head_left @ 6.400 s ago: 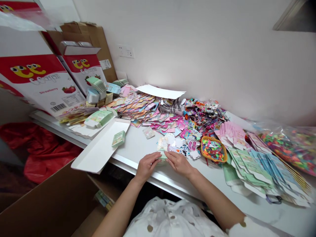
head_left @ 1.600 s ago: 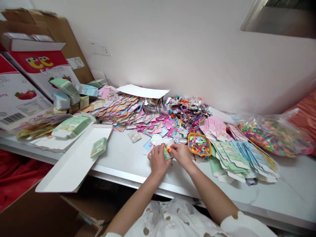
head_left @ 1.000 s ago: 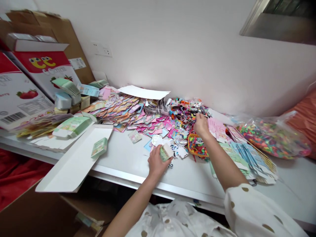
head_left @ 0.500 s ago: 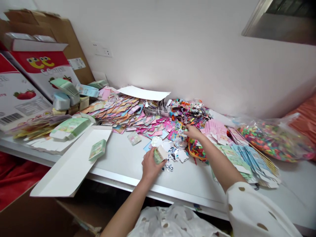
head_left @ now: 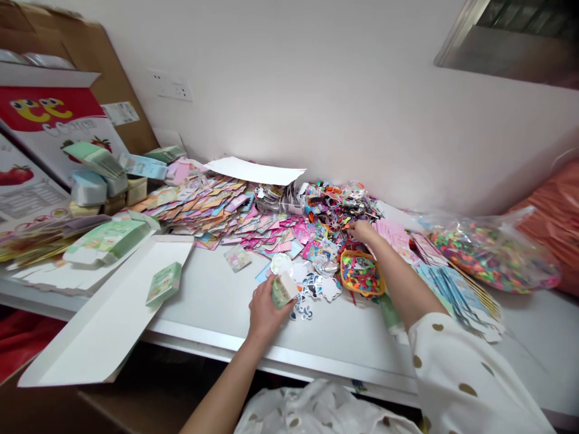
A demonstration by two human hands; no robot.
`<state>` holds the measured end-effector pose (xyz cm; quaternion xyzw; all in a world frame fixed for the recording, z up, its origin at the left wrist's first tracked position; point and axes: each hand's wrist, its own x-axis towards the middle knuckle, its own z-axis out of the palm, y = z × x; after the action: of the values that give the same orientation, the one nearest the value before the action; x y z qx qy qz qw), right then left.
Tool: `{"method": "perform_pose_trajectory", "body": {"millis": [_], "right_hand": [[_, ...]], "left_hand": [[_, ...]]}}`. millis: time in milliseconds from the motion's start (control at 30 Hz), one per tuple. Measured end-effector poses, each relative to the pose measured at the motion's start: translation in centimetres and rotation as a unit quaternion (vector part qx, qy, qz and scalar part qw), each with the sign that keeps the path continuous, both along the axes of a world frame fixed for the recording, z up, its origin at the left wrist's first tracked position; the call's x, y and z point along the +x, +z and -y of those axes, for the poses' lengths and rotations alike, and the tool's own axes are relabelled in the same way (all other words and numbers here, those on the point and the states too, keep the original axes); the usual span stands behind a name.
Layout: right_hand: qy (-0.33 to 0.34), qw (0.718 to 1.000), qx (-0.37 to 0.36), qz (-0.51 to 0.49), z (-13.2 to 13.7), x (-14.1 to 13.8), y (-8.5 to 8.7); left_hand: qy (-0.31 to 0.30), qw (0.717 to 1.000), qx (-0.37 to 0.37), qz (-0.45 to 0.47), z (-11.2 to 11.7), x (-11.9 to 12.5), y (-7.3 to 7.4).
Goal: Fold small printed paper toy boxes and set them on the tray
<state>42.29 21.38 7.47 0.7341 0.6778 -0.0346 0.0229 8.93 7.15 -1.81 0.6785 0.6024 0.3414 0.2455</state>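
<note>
My left hand (head_left: 266, 308) is closed around a small green printed box (head_left: 283, 292), held just above the table with its pale end facing up. Beside it lie white die-cut stickers (head_left: 328, 288) and a square printed card (head_left: 237, 258). My right hand (head_left: 363, 232) reaches to the edge of a heap of colourful small trinkets (head_left: 339, 202). Its fingers are bent together, and whatever they pinch is too small to make out. Just below that hand sits an orange basket (head_left: 344, 288) full of bright little pieces.
An open white carton tray (head_left: 108, 319) with another green box (head_left: 163, 283) overhangs the table's front edge at left. Stacked printed packets (head_left: 194, 208) lie behind. To the right are blue flat packets (head_left: 452, 295) and a clear bag of colourful pieces (head_left: 493, 250). Strawberry-printed cartons (head_left: 54, 132) stand far left.
My right hand has moved up and to the right, from beside the sticker packs towards the trinket heap, uncovering the orange basket. My left hand still holds the box. The view has shifted slightly.
</note>
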Motion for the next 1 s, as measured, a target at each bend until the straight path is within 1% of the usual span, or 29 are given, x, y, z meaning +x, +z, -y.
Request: {"method": "perform_pose_trajectory", "body": {"millis": [100,200,267,333,400,500,567,600,667,733,767,800,833,867,933,1000], "right_hand": [[0.025,0.999,-0.026,0.006,-0.1,0.0,-0.8],[0.048,0.998,-0.04,0.008,0.1,-1.2,-2.3],[0.052,0.998,-0.041,0.007,0.1,-1.9,-3.0],[0.042,0.999,-0.033,0.003,0.0,-2.1,-3.1],[0.025,0.999,-0.022,-0.006,-0.2,-1.7,-2.5],[0.015,0.999,-0.011,-0.035,-0.5,-0.8,-0.6],[0.024,0.998,0.003,-0.059,-0.2,-1.1,0.8],[0.033,0.996,0.008,-0.079,0.1,-1.8,1.5],[0.06,0.985,-0.005,-0.163,1.2,-4.0,2.5],[0.089,0.953,-0.054,-0.284,2.9,-7.3,3.1],[0.102,0.936,-0.08,-0.327,3.8,-9.2,3.2],[0.115,0.925,-0.098,-0.348,4.9,-11.0,3.3],[0.132,0.925,-0.099,-0.343,6.0,-12.9,3.2],[0.154,0.932,-0.081,-0.319,7.0,-14.6,3.0],[0.19,0.954,-0.033,-0.23,8.8,-17.6,2.3],[0.208,0.969,-0.004,-0.13,10.1,-19.7,1.5]], "left_hand": [[-0.007,1.0,0.0,0.001,-0.2,0.1,-0.2],[-0.008,1.0,-0.002,0.001,-0.3,0.3,-0.3],[-0.007,1.0,-0.006,-0.001,-0.4,0.2,-0.2],[-0.009,1.0,-0.01,-0.005,-0.5,0.0,-0.1],[-0.011,1.0,-0.011,-0.008,-0.6,-0.3,0.1],[-0.012,1.0,-0.009,-0.009,-0.7,-0.6,0.2],[-0.008,1.0,-0.005,-0.009,-0.9,-0.4,0.2],[-0.002,1.0,-0.001,-0.012,-1.0,-0.2,0.3],[0.019,1.0,0.005,-0.023,-1.2,0.4,0.6],[0.047,0.998,0.006,-0.04,-1.3,1.1,1.1],[0.061,0.997,0.004,-0.048,-1.4,1.5,1.3],[0.074,0.996,0.001,-0.054,-1.3,1.9,1.6],[0.086,0.995,-0.002,-0.059,-1.3,2.2,1.7],[0.096,0.994,-0.005,-0.061,-1.1,2.4,1.9],[0.109,0.992,-0.004,-0.059,-0.7,2.8,2.0],[0.116,0.991,0.004,-0.06,-0.2,2.7,1.9]]}}
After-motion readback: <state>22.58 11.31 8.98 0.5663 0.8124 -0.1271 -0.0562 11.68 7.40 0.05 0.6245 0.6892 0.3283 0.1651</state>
